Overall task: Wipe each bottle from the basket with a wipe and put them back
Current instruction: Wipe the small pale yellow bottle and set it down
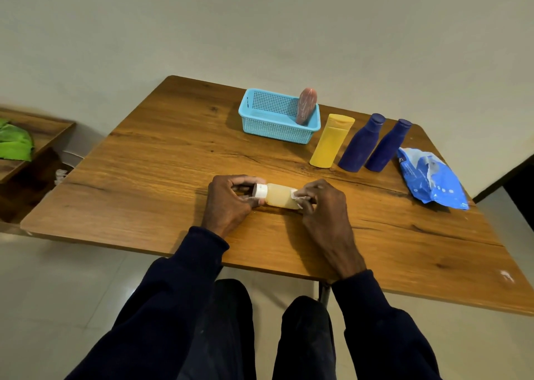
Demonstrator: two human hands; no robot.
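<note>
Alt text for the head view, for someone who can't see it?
Left hand grips the white cap of a pale bottle held sideways; right hand presses a wipe on its base. Behind: blue basket with one pink bottle, yellow bottle, two blue bottles, wipes pack.

The lying bottle (281,196) is between my left hand (228,203) and right hand (323,206), near the worktop's (161,160) front edge, with a wipe (297,196) at its right end. Behind, rightward, stands the basket (274,132), with a leaning bottle (306,106) in its right end. Right of it are a row of three bottles (361,144), then the wipes pack (430,177).
</note>
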